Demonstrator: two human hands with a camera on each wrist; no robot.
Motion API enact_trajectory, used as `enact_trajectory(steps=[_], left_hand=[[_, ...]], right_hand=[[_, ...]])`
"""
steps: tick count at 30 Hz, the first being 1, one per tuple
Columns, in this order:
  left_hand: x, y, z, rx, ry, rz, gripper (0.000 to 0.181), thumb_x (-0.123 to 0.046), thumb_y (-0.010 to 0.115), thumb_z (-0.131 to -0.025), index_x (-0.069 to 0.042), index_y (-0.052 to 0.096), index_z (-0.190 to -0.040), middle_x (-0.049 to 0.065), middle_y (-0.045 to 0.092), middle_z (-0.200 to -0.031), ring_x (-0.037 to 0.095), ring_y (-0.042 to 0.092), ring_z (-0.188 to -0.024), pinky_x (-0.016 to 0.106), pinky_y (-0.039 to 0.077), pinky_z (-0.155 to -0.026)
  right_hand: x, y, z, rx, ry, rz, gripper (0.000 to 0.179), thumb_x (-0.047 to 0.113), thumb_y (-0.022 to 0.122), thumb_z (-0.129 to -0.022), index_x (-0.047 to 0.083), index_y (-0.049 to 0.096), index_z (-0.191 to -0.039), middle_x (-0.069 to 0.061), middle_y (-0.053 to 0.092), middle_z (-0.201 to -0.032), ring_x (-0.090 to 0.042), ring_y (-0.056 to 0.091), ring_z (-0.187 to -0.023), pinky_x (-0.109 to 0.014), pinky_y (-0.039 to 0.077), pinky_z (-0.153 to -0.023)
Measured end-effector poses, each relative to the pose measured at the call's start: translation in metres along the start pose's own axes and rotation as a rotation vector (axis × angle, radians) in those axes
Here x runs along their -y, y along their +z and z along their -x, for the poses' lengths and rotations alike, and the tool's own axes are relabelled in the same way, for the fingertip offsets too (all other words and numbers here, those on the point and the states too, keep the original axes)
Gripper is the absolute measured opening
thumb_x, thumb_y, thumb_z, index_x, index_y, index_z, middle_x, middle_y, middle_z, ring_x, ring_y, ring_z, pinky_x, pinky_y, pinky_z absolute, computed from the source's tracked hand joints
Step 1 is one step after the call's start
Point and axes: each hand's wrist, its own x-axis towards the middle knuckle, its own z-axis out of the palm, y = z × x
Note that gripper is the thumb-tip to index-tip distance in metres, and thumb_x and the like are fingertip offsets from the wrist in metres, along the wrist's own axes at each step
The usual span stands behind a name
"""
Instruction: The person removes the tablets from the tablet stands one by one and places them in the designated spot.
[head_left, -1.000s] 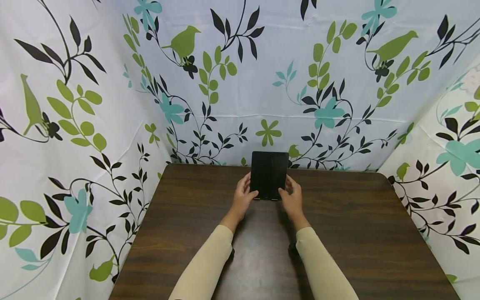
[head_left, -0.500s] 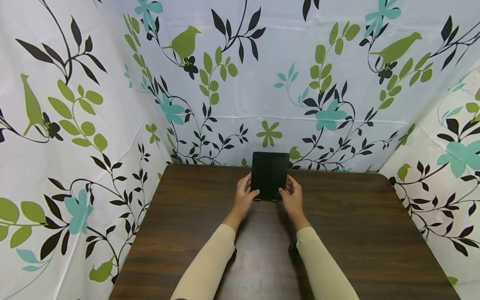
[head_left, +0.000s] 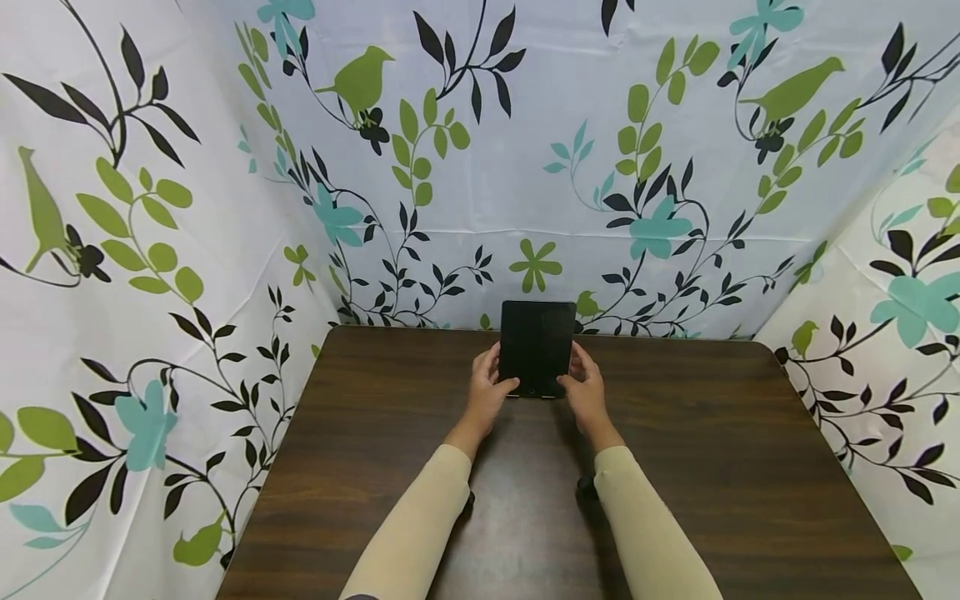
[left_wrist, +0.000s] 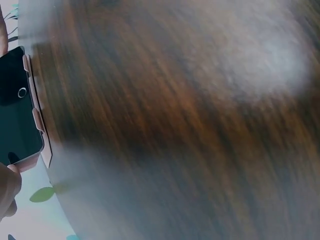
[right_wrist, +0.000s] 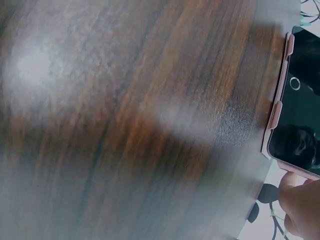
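A tablet (head_left: pixel 537 348) with a dark screen is held tilted up near the table's far edge, its screen facing back toward the head camera. My left hand (head_left: pixel 487 390) grips its lower left side, thumb on the front and fingers behind. On the lower right side my right hand (head_left: pixel 584 388) holds it the same way. In the right wrist view a pinkish case (right_wrist: pixel 275 114) runs along the bottom edge of the tablet, and a round home button (right_wrist: pixel 295 83) shows on the front. The fingers behind the tablet are mostly hidden.
A dark wood-grain table (head_left: pixel 360 467) extends below and to both sides of the arms. White cloth (head_left: pixel 480 192) printed with birds, leaves and flowers hangs behind the table and along its left and right sides.
The head view shifts very slightly. Both hands keep the same hold, and the tablet stays in place.
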Motion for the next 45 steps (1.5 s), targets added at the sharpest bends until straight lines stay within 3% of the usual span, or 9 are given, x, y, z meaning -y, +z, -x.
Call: enact_trajectory(steps=[7,15,20,26,29,34,37,39,45], left_hand=[[-0.012,0.001,0.005,0.0,-0.017,0.011,0.077,0.008,0.065,-0.086,0.002,0.035,-0.156,0.025,0.029,-0.156,0.044,0.027,-0.147,0.062,0.02,-0.124],[0.009,-0.001,-0.009,0.032,-0.015,-0.003,0.081,0.012,0.06,-0.084,-0.005,0.034,-0.159,0.021,0.027,-0.159,0.041,0.025,-0.148,0.06,0.017,-0.126],[0.008,-0.005,-0.011,0.015,-0.001,-0.005,0.079,0.012,0.059,-0.087,-0.009,0.035,-0.159,0.018,0.028,-0.16,0.038,0.025,-0.15,0.057,0.019,-0.127],[-0.001,-0.008,-0.009,0.021,-0.009,-0.029,0.075,0.011,0.06,-0.088,-0.011,0.04,-0.157,0.015,0.032,-0.158,0.035,0.03,-0.145,0.057,0.023,-0.126],[-0.004,-0.009,-0.009,0.032,-0.008,-0.055,0.073,0.01,0.06,-0.089,-0.013,0.042,-0.156,0.013,0.033,-0.157,0.033,0.031,-0.145,0.056,0.025,-0.125],[-0.007,-0.004,-0.011,0.041,-0.01,-0.076,0.073,0.009,0.059,-0.09,-0.012,0.04,-0.157,0.013,0.033,-0.158,0.033,0.03,-0.146,0.057,0.025,-0.125],[-0.01,0.0,-0.01,0.047,-0.019,-0.059,0.074,0.01,0.059,-0.09,-0.009,0.038,-0.158,0.017,0.031,-0.159,0.036,0.028,-0.147,0.059,0.022,-0.125],[-0.014,0.003,-0.009,0.056,-0.024,-0.049,0.074,0.011,0.059,-0.089,-0.006,0.037,-0.158,0.02,0.03,-0.159,0.04,0.027,-0.147,0.06,0.021,-0.125],[-0.021,0.011,-0.004,0.088,-0.017,-0.07,0.074,0.013,0.059,-0.088,-0.003,0.037,-0.157,0.02,0.029,-0.16,0.041,0.031,-0.141,0.06,0.028,-0.12]], right_hand=[[0.002,0.001,0.003,0.013,0.013,-0.015,0.078,-0.013,0.056,-0.09,0.018,0.038,-0.159,-0.019,0.036,-0.153,-0.033,0.04,-0.136,-0.034,0.038,-0.102],[0.03,-0.003,0.017,0.053,0.062,-0.032,0.084,-0.014,0.052,-0.087,0.013,0.028,-0.162,-0.022,0.033,-0.154,-0.038,0.036,-0.139,-0.043,0.036,-0.106],[0.023,0.0,0.011,0.046,0.046,-0.045,0.084,-0.012,0.051,-0.089,0.022,0.03,-0.162,-0.017,0.035,-0.154,-0.032,0.035,-0.14,-0.037,0.037,-0.106],[0.014,0.003,0.006,0.005,0.002,-0.003,0.083,-0.012,0.053,-0.089,0.025,0.034,-0.161,-0.015,0.041,-0.148,-0.028,0.04,-0.13,-0.017,0.042,-0.085],[0.014,0.003,0.006,-0.008,-0.013,0.007,0.08,-0.01,0.056,-0.092,0.025,0.035,-0.16,-0.014,0.041,-0.148,-0.028,0.04,-0.131,-0.02,0.043,-0.088],[0.015,0.001,0.007,-0.037,-0.041,0.012,0.072,-0.003,0.059,-0.099,0.026,0.035,-0.16,-0.017,0.04,-0.15,-0.031,0.037,-0.136,-0.043,0.042,-0.112],[0.014,0.001,0.008,-0.073,-0.07,-0.006,0.069,-0.004,0.058,-0.099,0.023,0.038,-0.159,-0.02,0.042,-0.146,-0.035,0.037,-0.134,-0.051,0.038,-0.116],[0.013,0.001,0.01,-0.108,-0.09,-0.015,0.067,-0.006,0.058,-0.098,0.019,0.04,-0.158,-0.022,0.045,-0.142,-0.036,0.039,-0.131,-0.052,0.039,-0.114],[0.026,-0.004,0.021,-0.215,-0.147,-0.065,0.063,-0.015,0.062,-0.092,0.007,0.051,-0.149,-0.025,0.052,-0.127,-0.03,0.045,-0.115,-0.032,0.042,-0.098]])
